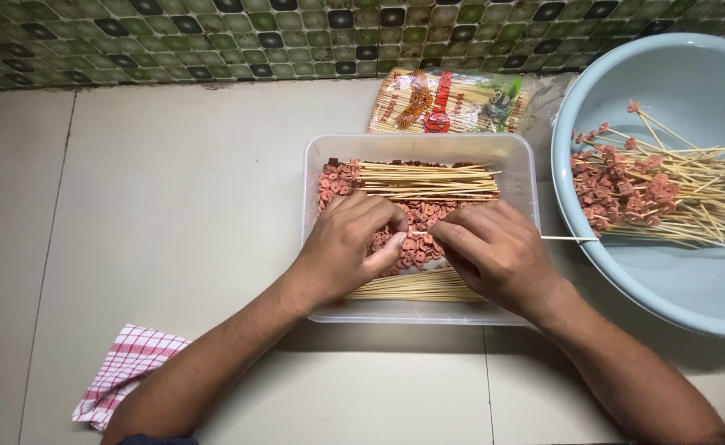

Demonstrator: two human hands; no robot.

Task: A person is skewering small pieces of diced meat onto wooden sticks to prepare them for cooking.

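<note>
Head view, left hand: your left hand (348,241) sits in the clear tub (316,165), fingers curled and pinched on a sausage slice (402,239) over the heap of slices (418,216).
Head view, right hand: your right hand (494,251) has fingers pressed together on a thin skewer (567,238), whose free end juts past the tub wall toward the blue basin (675,66).
Prick risk: the tip is hidden between your hands; a slip could jab a fingertip.
Split risk: off-centre piercing may tear the slice.
Snag risk: the jutting end could catch the finished skewers (659,189) in the basin.
Loose sticks: two bundles (424,180) lie just beside your hands; a nudge could scatter them.
</note>
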